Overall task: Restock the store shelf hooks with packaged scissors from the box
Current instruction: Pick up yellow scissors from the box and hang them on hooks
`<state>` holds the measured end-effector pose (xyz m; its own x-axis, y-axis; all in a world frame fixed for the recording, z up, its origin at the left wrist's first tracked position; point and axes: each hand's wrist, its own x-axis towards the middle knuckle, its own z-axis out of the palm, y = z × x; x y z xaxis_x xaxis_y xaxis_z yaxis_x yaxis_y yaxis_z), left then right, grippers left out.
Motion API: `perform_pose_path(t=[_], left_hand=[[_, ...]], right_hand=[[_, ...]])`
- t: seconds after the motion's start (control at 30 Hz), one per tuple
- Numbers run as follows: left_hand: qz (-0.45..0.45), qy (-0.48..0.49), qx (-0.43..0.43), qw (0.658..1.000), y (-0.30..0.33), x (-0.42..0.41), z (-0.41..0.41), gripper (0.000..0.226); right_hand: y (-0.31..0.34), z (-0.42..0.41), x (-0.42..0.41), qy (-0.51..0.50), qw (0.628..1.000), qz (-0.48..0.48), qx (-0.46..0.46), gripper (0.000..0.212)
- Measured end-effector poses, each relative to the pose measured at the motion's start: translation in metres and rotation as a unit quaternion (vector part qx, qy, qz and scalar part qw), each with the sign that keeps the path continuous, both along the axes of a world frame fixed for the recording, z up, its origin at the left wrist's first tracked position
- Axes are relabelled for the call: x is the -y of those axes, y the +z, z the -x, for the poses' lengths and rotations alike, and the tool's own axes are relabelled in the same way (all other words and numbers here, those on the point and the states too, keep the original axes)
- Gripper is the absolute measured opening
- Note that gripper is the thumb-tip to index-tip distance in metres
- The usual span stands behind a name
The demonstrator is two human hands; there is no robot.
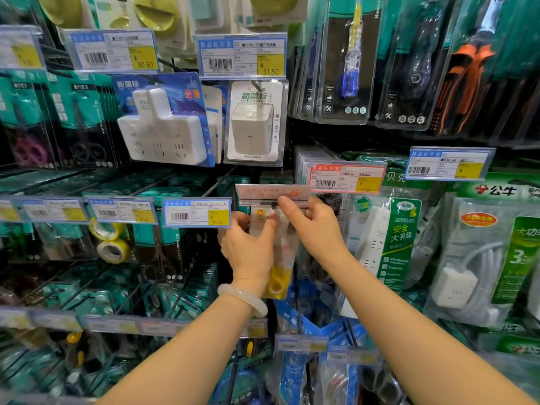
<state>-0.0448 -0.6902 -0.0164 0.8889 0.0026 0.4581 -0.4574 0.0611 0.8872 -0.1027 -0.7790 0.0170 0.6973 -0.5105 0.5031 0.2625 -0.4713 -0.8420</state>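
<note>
Both hands hold a clear packet of yellow-handled scissors [277, 258] up at a shelf hook, left hand [248, 249] pinching its side, right hand [312, 226] pinching its top under the red price tag [273, 192], apparently to thread it on

The store shelf hooks [187, 182] carry hanging scissors packs [163, 244], socket adapters [163, 127] and tape rolls [112, 244].

Both hands [251, 244] [309, 226] hold scissors pack [279, 258] under tag [273, 194].
</note>
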Motion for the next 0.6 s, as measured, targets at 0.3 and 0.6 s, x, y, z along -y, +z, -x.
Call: perform_pose_path(t=[0.3, 0.6], left_hand=[[0.086, -0.009, -0.038, 0.996, 0.002, 0.008, 0.002, 0.041], [0.102, -0.084, -0.012, 0.991, -0.006, 0.012, -0.007, 0.037]], right_hand=[[-0.005, 0.001, -0.001, -0.02, 1.0, -0.006, -0.022, 0.037], [-0.011, 0.01, 0.0, -0.035, 0.998, 0.0, -0.045, 0.037]])
